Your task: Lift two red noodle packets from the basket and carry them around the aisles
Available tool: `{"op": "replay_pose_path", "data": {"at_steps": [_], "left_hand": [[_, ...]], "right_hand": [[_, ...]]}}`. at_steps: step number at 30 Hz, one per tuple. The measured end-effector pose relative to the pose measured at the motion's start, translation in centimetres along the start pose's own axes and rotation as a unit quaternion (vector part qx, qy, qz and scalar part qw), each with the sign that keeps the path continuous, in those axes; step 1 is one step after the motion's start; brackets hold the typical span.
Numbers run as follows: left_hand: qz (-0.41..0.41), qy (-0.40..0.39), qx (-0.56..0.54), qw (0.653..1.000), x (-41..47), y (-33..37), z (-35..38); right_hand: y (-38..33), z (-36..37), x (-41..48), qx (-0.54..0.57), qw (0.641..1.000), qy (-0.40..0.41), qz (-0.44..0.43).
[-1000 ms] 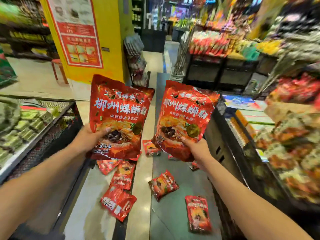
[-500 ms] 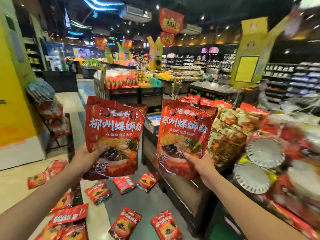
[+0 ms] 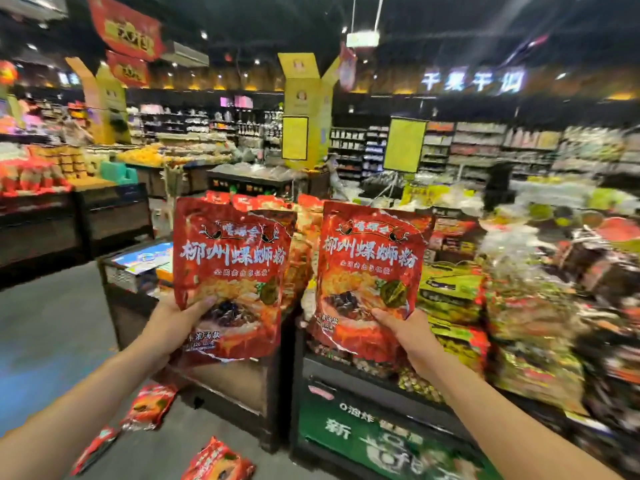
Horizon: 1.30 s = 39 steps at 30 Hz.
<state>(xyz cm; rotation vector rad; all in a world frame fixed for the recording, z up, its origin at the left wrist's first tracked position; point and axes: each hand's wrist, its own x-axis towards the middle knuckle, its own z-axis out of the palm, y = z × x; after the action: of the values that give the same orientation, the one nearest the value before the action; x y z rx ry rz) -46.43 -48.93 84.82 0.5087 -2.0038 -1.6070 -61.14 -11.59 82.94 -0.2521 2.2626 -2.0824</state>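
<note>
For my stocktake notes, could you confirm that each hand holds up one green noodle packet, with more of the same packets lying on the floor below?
Not quite: the packets are red, not green. The head view shows the left hand holding one red packet and the right hand another, with more red packets on the floor.

Both noodle packets (image 3: 232, 271) (image 3: 367, 278) are showing glossy red with pale lettering and a dark-topped food picture. At five o'clock, the display stand (image 3: 363, 441) is wearing green with white characters.
</note>
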Motion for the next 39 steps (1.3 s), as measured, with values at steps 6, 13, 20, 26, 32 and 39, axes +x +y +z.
{"op": "replay_pose_path", "data": {"at_steps": [6, 13, 20, 26, 32, 39], "left_hand": [[0.030, -0.114, -0.016, 0.993, -2.5, 3.2, 13.9], [0.024, -0.234, -0.047, 0.971, -11.8, 6.7, 30.6], [0.010, -0.348, -0.082, 0.934, -23.4, 8.5, 45.2], [-0.007, -0.430, -0.083, 0.899, -30.7, 9.3, 55.0], [-0.017, -0.470, -0.080, 0.879, -33.7, 10.0, 63.0], [-0.029, -0.502, -0.065, 0.862, -32.9, 9.6, 72.3]], "right_hand": [[0.9, -14.9, -4.6, 0.005, 0.994, 0.109, 0.000], [1.7, -32.6, -14.4, 0.012, 0.978, 0.206, -0.001], [3.1, -47.7, -25.4, -0.001, 0.957, 0.291, 0.019], [5.3, -56.8, -32.6, 0.002, 0.933, 0.359, 0.022], [7.7, -62.7, -35.0, 0.015, 0.910, 0.413, 0.041], [10.1, -69.5, -31.9, 0.009, 0.905, 0.421, 0.058]]}}
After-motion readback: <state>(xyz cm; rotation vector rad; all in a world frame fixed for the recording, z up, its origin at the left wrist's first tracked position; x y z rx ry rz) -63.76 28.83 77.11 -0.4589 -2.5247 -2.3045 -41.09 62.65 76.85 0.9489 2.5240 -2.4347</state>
